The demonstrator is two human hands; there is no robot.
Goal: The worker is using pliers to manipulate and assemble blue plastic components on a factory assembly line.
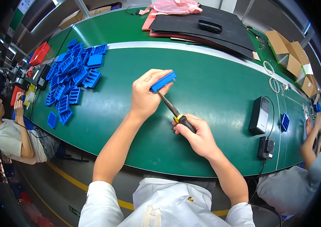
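Observation:
Over the green table, my left hand (148, 92) is closed around a small blue plastic part (163, 81), held tilted with its right end raised. Its kind is unclear, though it resembles the slotted blue pieces in the heap. Long-nose pliers (169, 104) with black and yellow handles are gripped in my right hand (198, 137). Their tip meets the lower edge of the blue part beside my left fingers; the exact contact is hidden. To the left lies a loose heap of blue slotted plastic pieces (68, 66).
A power bank (259, 115) and a small black device (266, 147) stand at right, near another blue piece (285, 122). Black sheets (205, 28) and a pink mesh bag (175, 6) lie at the back. Cardboard boxes (289, 53) stand back right. People sit at both sides.

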